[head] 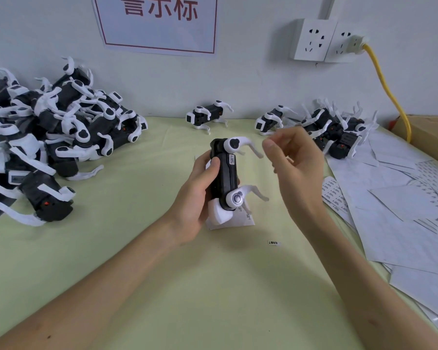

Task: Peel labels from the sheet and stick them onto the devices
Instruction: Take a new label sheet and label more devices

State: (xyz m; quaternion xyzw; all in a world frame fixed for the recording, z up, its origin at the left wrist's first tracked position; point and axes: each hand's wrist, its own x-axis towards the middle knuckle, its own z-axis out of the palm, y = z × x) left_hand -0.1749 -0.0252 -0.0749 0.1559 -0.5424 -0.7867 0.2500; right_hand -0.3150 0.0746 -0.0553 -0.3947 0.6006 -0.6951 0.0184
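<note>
My left hand point(200, 188) grips a black device with white arms point(225, 178) upright above the table's middle. A small white label point(232, 159) is stuck on the device's upper side. My right hand point(295, 160) hovers just right of the device, fingers loosely curled, thumb and forefinger close together; I see nothing between them. A small piece of label sheet point(238, 221) lies under the device. One loose label point(274, 243) lies on the green cloth below it.
A big heap of black-and-white devices point(56, 137) fills the left. A smaller group point(334, 130) and two single devices point(208, 116) stand at the back. Label sheets point(400, 210) cover the right side. A yellow cable point(387, 89) hangs from wall sockets.
</note>
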